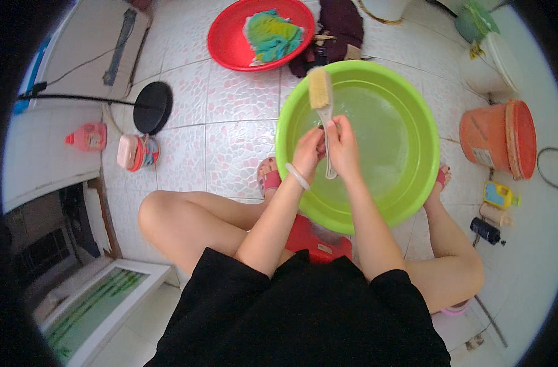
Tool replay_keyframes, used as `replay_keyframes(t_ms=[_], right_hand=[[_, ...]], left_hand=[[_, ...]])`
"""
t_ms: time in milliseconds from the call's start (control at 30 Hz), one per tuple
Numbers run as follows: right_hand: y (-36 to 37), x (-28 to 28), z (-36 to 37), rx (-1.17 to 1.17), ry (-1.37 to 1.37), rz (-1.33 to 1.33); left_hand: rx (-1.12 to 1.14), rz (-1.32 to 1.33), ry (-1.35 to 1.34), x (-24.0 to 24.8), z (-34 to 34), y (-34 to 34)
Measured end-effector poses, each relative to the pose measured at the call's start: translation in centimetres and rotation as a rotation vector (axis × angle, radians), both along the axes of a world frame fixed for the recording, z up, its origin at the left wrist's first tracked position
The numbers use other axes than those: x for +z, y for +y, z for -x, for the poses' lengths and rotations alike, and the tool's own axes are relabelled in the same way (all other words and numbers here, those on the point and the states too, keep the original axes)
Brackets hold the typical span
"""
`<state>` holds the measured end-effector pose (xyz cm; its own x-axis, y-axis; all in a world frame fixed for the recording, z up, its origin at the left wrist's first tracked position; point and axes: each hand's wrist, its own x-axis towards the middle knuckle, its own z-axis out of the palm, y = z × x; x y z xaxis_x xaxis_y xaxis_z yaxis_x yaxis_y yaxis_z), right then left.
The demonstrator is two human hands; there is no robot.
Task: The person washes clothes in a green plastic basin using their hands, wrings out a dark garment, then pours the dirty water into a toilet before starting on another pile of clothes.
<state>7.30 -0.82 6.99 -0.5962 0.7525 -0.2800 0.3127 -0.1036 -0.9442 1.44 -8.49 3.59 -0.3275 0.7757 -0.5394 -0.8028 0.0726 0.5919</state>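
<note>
A scrub brush (320,88) with pale bristles and a long whitish handle stands over the left part of a large lime-green basin (430,131). My right hand (342,145) is closed round its handle, bristle end pointing away from me. Close beside it, my left hand (307,151) has its fingers curled in at the handle. A small dark spot shows at those fingertips; whether they grip anything is hidden. Cloudy, pale water (376,134) lies in the basin beneath both hands.
Beyond the basin sit a red basin (221,46) with a blue-green and yellow cloth (273,37) and dark clothing (340,27). An orange bucket (487,137) and several bottles line the right wall. A pink bottle (88,137) and round black base (152,107) are left.
</note>
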Motion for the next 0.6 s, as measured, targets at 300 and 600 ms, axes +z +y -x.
replay_keyframes(t_ms=[300, 600], right_hand=[[-4.8, 0.6, 11.6, 0.429, -0.177, -0.318], [-8.5, -3.2, 6.4, 0.485, 0.018, -0.09]], left_hand=[[0.618, 0.016, 0.159, 1.1, 8.9, -4.2], [0.856, 0.436, -0.272, -15.9, 13.5, -11.1]])
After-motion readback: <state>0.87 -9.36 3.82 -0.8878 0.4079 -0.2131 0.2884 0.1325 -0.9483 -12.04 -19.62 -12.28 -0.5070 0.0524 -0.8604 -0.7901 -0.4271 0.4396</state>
